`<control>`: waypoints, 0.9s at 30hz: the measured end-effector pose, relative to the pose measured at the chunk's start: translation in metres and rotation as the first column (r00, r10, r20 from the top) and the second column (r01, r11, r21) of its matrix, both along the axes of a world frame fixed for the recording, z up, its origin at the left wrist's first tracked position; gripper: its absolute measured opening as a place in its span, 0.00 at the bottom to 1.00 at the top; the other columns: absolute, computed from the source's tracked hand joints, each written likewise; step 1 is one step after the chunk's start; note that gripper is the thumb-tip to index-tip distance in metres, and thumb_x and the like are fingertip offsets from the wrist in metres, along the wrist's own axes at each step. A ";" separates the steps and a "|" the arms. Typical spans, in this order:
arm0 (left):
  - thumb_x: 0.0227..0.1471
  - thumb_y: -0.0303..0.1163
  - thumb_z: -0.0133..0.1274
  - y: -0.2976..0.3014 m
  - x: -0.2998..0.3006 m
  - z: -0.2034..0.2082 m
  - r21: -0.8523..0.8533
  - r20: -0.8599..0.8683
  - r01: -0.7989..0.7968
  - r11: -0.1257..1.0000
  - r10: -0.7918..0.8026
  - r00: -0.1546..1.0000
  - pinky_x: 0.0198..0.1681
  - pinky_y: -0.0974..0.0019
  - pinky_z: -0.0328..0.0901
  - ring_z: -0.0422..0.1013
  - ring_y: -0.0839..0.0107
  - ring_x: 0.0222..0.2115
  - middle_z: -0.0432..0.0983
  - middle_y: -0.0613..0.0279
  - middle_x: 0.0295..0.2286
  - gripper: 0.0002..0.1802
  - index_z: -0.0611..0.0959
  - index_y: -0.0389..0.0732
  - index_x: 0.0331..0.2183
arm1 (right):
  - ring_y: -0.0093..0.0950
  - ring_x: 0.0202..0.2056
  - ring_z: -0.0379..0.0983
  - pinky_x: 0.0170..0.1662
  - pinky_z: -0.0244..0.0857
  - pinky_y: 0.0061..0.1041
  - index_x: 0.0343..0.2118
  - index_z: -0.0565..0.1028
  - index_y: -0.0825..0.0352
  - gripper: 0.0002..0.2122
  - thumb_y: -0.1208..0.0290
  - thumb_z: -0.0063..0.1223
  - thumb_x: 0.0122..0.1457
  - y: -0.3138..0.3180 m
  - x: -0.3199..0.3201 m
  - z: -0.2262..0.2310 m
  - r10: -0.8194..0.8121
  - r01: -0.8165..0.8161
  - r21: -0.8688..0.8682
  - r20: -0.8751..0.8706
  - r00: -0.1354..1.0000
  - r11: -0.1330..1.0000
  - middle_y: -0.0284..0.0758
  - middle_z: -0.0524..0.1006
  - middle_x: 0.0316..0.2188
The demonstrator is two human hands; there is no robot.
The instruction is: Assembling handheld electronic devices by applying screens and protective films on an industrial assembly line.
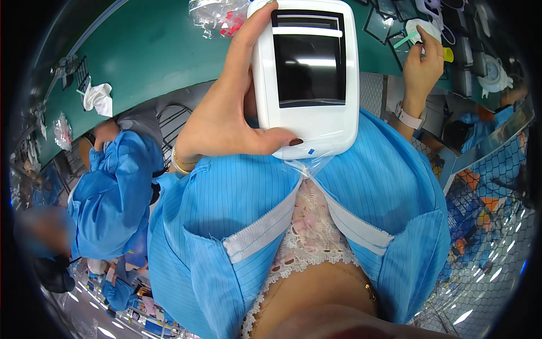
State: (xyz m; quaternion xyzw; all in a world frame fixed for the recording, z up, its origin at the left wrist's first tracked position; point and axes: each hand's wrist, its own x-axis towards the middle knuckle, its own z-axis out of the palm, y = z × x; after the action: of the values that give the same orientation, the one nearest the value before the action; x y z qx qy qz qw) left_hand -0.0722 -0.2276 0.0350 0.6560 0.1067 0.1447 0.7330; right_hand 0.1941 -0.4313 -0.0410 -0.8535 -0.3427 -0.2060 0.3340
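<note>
My left hand (226, 121) grips a white handheld device (305, 127) with rounded corners, its thumb on the lower front and its fingers along the left side and behind. The device's dark screen (310, 68) faces me and reflects bright lights. A small blue mark and what looks like clear film show at its lower edge. Out to the right, my right hand (426, 59) is over the bench, with thumb and index finger bent together at a white cloth (423, 31) and a pale green strip (405, 39). Exactly what those fingertips hold is unclear.
A green bench (164, 56) runs across the top. Clear plastic bags with red bits (223, 20) lie on it. Dark flat panels (378, 25), a yellow round piece (448, 55) and a white device (494, 76) sit at right. A person in blue (116, 192) sits at left.
</note>
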 end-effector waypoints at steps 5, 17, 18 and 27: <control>0.16 0.34 0.64 0.000 0.000 -0.002 0.005 -0.003 0.016 1.000 -0.016 1.000 0.56 0.59 0.60 0.62 0.55 0.56 0.55 0.50 0.58 0.69 0.48 0.43 0.63 | 0.36 0.38 0.69 0.42 0.64 0.31 0.39 0.78 0.65 0.15 0.81 0.45 0.49 0.001 -0.001 0.001 -0.013 0.013 0.002 -0.022 1.000 1.000 0.40 0.75 0.37; 0.29 0.29 0.70 -0.002 0.008 0.034 -0.012 -0.117 0.176 0.984 -0.176 0.977 0.62 0.62 0.43 0.49 0.63 0.60 0.48 0.50 0.59 0.70 0.35 0.37 0.62 | 0.32 0.38 0.71 0.41 0.65 0.28 0.39 0.79 0.63 0.14 0.81 0.48 0.49 0.006 -0.005 0.018 0.069 -0.067 0.071 -0.025 0.997 0.995 0.38 0.75 0.37; 0.29 0.29 0.70 -0.001 0.010 0.027 -0.018 -0.105 0.179 0.984 -0.180 0.978 0.62 0.62 0.43 0.49 0.63 0.60 0.48 0.50 0.59 0.70 0.35 0.37 0.62 | 0.31 0.38 0.71 0.41 0.65 0.27 0.39 0.79 0.65 0.13 0.80 0.49 0.50 0.004 -0.006 0.025 0.183 -0.182 0.101 0.009 0.983 0.978 0.38 0.75 0.38; 0.29 0.28 0.69 0.018 0.006 -0.009 -0.033 0.066 0.268 0.963 -0.266 0.962 0.62 0.61 0.43 0.48 0.63 0.60 0.47 0.49 0.59 0.71 0.35 0.37 0.62 | 0.30 0.31 0.60 0.35 0.56 0.29 0.33 0.82 0.60 0.20 0.53 0.63 0.37 0.034 -0.072 0.096 0.943 -0.927 0.212 0.058 0.328 0.310 0.30 0.67 0.28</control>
State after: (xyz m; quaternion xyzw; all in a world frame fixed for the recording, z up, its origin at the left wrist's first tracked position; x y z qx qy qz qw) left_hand -0.0666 -0.2095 0.0261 0.6444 -0.0022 0.0622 0.7621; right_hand 0.1221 -0.3969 0.0548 -0.4650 -0.7363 0.0239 0.4910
